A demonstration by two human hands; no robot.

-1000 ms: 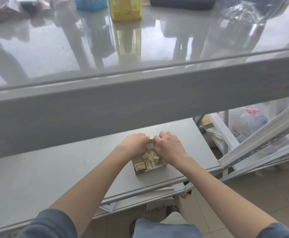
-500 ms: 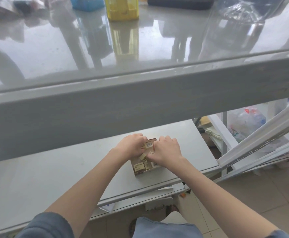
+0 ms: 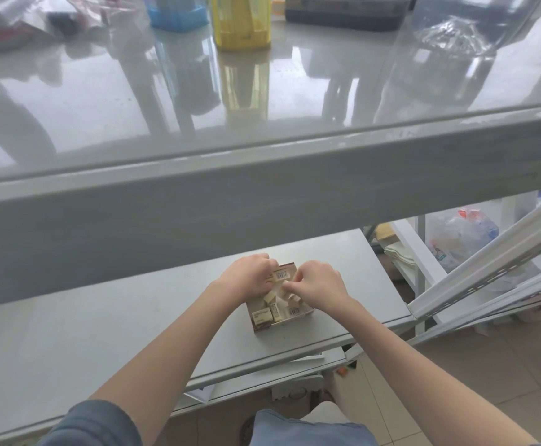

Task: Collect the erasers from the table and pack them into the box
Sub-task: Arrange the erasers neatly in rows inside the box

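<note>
A small open cardboard box (image 3: 282, 324) sits on the lower grey shelf (image 3: 134, 333), near its right end. Several cream erasers lie inside it, among them a labelled eraser (image 3: 261, 315) at the front left. My left hand (image 3: 246, 280) is curled over the box's far left corner, its fingers closed on a barcode-labelled eraser (image 3: 281, 275). My right hand (image 3: 320, 288) reaches in from the right, thumb and forefinger pinched on a tilted eraser (image 3: 270, 296) among the pile. The box's far part is hidden by both hands.
A thick grey beam (image 3: 262, 194) of the upper glossy table (image 3: 166, 101) runs just behind the box. On that table stand a yellow container (image 3: 242, 20), a blue container (image 3: 176, 11) and plastic bags. White metal rails (image 3: 488, 268) slope at the right.
Both hands have stayed over the box, shifting slightly; the right hand's fingers have drawn into a pinch near the barcode-labelled eraser. The box has not moved.
</note>
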